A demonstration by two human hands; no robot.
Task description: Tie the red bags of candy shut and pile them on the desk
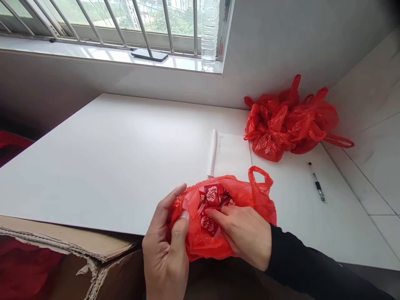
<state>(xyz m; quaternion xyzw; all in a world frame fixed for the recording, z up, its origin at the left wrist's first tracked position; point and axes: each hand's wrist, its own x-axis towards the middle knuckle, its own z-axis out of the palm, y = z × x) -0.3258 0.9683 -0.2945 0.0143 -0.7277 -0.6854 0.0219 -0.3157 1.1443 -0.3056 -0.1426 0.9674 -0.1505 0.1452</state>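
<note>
A red plastic bag is held at the table's front edge with its mouth spread. My left hand grips the left rim of this bag, thumb on the near side and fingers behind. Inside lie several small red packets with pale pink printed patches, perhaps wrapped sweets. My right hand reaches into the bag from the right, its fingers closed at a red packet; some of its fingertips are hidden. One bag handle loop stands up behind my right hand.
More red plastic bags are bunched at the back right. A partly rolled paper and a pen lie on the white table. An open cardboard box stands at the lower left. The windowsill bears a phone and a bottle.
</note>
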